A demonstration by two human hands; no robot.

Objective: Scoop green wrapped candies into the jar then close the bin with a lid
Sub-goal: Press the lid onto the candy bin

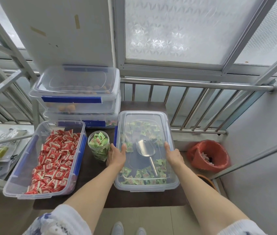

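Observation:
A clear bin [172, 184] of green wrapped candies [142, 177] stands on the dark table, with a clear lid [142, 117] lying on top of it. A metal scoop [147, 150] rests inside, seen through the lid. My left hand [116, 156] presses on the lid's left edge, thumb over the side. My right hand [173, 155] presses on the lid's right edge. A clear jar [98, 146], filled to the top with green candies and without a cap, stands just left of the bin, touching my left hand's side.
An open bin of red wrapped candies [56, 158] sits at the left. Two stacked lidded bins [76, 92] stand behind the jar. A red waste basket [209, 156] is on the floor at the right. A metal railing [193, 84] runs behind the table.

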